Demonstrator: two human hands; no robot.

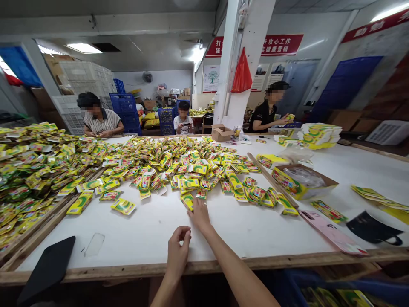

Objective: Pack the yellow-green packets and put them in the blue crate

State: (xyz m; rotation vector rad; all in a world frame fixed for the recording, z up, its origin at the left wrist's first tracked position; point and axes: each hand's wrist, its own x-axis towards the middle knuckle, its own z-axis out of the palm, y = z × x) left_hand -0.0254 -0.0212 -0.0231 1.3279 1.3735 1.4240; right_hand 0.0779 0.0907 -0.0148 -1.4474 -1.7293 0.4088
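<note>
Low over the white tabletop (pixel 150 238), my left hand (pixel 179 248) has its fingers loosely curled, with nothing visible in them. My right hand (pixel 200 216) reaches further forward, to the front edge of a heap of small yellow-and-green cartons (pixel 191 168). Its fingers are on one small yellow carton (pixel 187 201), partly covering it; the fingertips are partly hidden. Many cartons in the heap have open white end flaps. Two loose cartons, a nearer one (pixel 124 206) and a tilted one (pixel 80 202), lie left of my hands.
Wooden strips (pixel 271 181) divide the table; packets (pixel 28 170) are piled on the left. A black phone-shaped object (pixel 47 268) overhangs the front edge. At right lie an open box of clear plastic (pixel 303 181), a pink phone (pixel 332 230) and a black cup-shaped item (pixel 373 228). Several people sit opposite.
</note>
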